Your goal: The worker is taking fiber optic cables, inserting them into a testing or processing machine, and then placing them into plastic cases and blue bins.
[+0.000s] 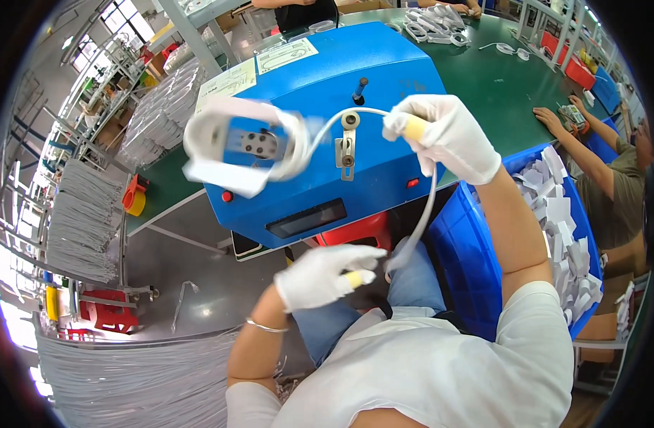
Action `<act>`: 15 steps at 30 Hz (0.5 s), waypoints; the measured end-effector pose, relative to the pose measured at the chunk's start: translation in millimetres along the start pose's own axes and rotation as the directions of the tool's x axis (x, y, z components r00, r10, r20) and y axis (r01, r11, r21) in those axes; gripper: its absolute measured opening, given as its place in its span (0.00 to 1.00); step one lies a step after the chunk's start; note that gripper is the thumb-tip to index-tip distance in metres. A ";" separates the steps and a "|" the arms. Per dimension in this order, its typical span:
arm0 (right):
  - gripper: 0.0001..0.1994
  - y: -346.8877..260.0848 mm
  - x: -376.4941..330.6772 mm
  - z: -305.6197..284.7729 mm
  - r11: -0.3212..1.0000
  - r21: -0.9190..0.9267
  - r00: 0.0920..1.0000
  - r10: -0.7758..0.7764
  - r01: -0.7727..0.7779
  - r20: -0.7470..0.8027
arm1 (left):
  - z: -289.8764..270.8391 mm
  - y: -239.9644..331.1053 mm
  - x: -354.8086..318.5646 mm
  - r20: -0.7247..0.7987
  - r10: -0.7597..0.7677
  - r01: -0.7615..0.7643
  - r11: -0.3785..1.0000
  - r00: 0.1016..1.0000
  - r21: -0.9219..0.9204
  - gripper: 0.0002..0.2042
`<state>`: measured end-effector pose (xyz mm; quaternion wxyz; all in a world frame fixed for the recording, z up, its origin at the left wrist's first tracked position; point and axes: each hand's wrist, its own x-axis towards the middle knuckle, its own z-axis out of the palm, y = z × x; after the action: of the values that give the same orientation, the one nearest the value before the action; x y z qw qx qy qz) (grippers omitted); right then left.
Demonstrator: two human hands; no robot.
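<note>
Both my hands wear white gloves with yellow wraps on a finger. My right hand pinches a white cable to the right of the blue machine's roller guide. From there the cable arches left over the guide to a white coil, smeared by motion around the metal winding head. Its other end hangs below my right hand, blurred near my lap. My left hand is stretched out in front of the machine, fingers extended, close to that hanging end; I see nothing held in it.
A blue bin of white pieces stands at my right. White cable bundles hang at the left; more lie lower left. On the green table are coiled cables and a red-yellow dispenser. A co-worker works at right.
</note>
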<state>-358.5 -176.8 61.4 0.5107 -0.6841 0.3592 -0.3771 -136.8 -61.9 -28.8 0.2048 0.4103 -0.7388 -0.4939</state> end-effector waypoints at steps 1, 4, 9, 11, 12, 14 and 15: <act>0.08 -0.9 6.1 4.5 0.984 -0.167 0.996 -0.073 0.064 -0.049 | -22.9 18.7 -5.2 0.036 -0.053 0.051 0.997 0.998 0.062 0.20; 0.03 13.7 31.9 -6.1 0.641 -0.617 0.819 -0.574 0.456 0.008 | -80.3 70.1 -31.4 -0.032 0.012 -0.004 0.977 0.999 0.211 0.15; 0.07 -7.8 91.6 -19.2 0.206 -0.863 0.569 -0.815 0.461 0.109 | -144.6 131.7 -36.9 -0.589 0.244 0.019 0.914 0.770 0.404 0.09; 0.10 -25.0 125.5 -3.9 0.087 -0.856 0.484 -0.852 0.509 0.201 | -178.7 125.0 -11.2 -0.431 0.489 -0.147 0.772 0.758 0.618 0.09; 0.10 -36.8 137.8 9.7 0.055 -0.823 0.445 -0.861 0.566 0.248 | -189.4 121.7 -0.8 -0.385 0.512 -0.195 0.760 0.768 0.621 0.09; 0.07 -31.7 182.7 20.5 -0.041 -0.756 0.348 -0.870 0.653 0.348 | -205.6 117.0 25.7 -0.280 0.530 -0.254 0.723 0.801 0.642 0.08; 0.07 -35.7 190.5 31.7 -0.009 -0.716 0.362 -0.858 0.698 0.364 | -211.7 114.9 32.9 -0.235 0.508 -0.247 0.709 0.828 0.661 0.08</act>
<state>-239.5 -322.4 118.3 -0.1874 -0.8684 0.0818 -0.4518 -52.4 -187.2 161.6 0.3084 0.3815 -0.8675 -0.0825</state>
